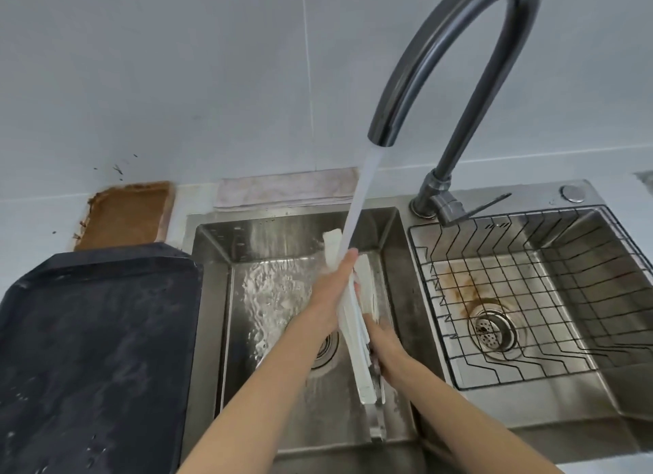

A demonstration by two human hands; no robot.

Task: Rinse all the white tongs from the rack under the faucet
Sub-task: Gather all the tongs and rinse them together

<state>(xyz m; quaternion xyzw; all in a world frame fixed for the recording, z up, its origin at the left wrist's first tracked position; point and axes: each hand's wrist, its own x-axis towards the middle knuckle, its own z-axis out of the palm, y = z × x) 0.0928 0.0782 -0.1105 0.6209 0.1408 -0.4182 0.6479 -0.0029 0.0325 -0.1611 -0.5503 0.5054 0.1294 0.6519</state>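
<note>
- The white tongs [357,325] were held as a bunch over the left sink [212,297], their upper ends in the water stream [357,198] from the faucet [456,49].
- The left hand [328,297] was wrapped around the upper part, and the right hand [385,346] was closed on the lower part.
- They were judged light, stiff and slippery when wet; a firm hold at mid-length was thought best.
- The rack [530,297] in the right sink was seen empty.

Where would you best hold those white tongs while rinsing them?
Grip the tongs around the middle of their long flat arms, coming in from both sides, as the left hand and right hand do here. The bundle is long and slim and lies lengthwise over the sink, so a mid-length hold probably keeps its far tips under the water.
</note>
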